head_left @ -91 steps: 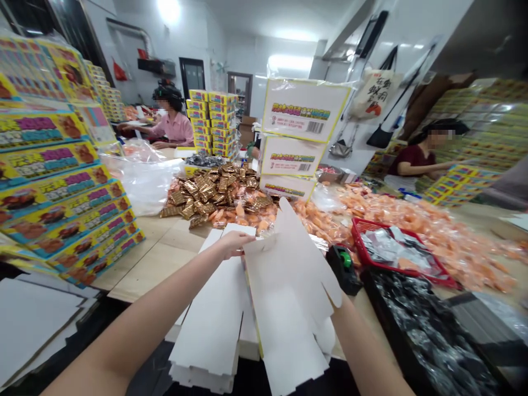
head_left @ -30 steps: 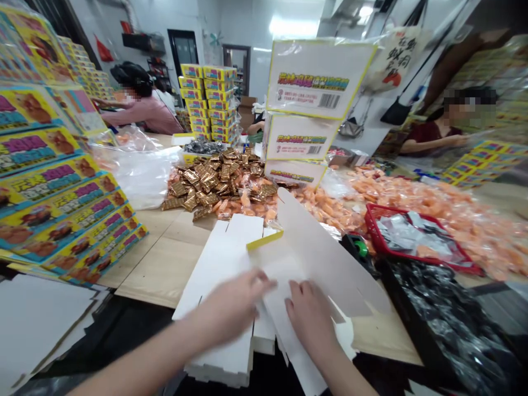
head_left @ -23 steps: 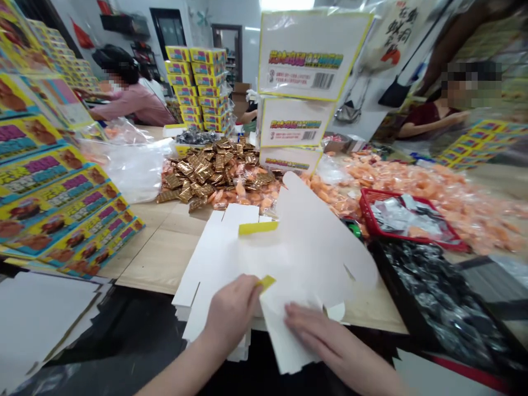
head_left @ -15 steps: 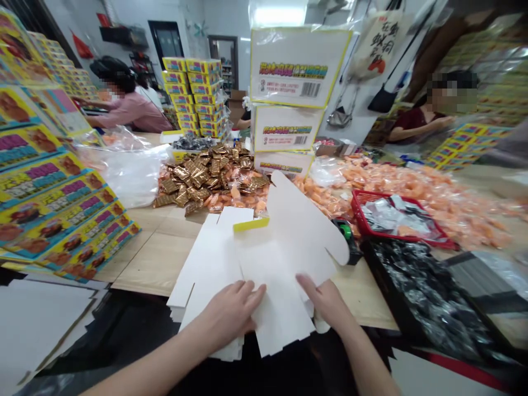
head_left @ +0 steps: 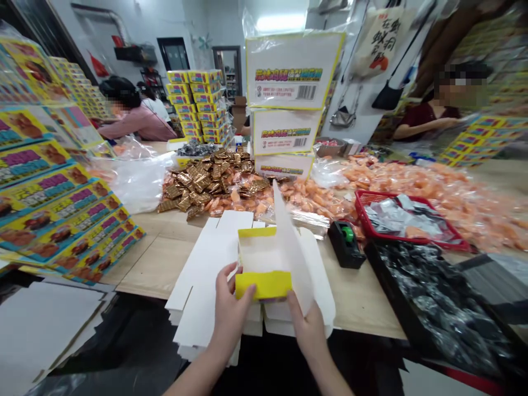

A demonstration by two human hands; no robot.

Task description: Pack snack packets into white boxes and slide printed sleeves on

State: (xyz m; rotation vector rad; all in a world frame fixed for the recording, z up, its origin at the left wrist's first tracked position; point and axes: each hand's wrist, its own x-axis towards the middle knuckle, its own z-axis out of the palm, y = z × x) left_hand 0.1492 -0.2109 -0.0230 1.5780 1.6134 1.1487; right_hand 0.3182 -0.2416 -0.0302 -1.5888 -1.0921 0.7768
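Note:
Both hands hold a half-folded cardboard carton [head_left: 264, 264], white inside with a yellow front wall and a tall white lid flap standing upright. My left hand [head_left: 231, 308] grips its left side, fingers around the yellow wall. My right hand [head_left: 307, 330] holds the right side, near the base of the lid flap. Under and behind the hands lies a stack of flat white carton blanks [head_left: 202, 280], and more white blanks [head_left: 315, 275] show to the right of the carton.
A black tape dispenser [head_left: 345, 245] stands right of the carton, beside a red basket [head_left: 371, 209] of silver sachets and a black tray [head_left: 429, 302]. Gold sachets [head_left: 210, 184], orange packets [head_left: 416, 192] and stacked printed boxes [head_left: 284, 93] fill the table. Co-workers sit at the far left and right.
The flat white blank has been folded up into a carton with a raised yellow wall and upright lid flap. My hands have moved closer together and now grip its sides.

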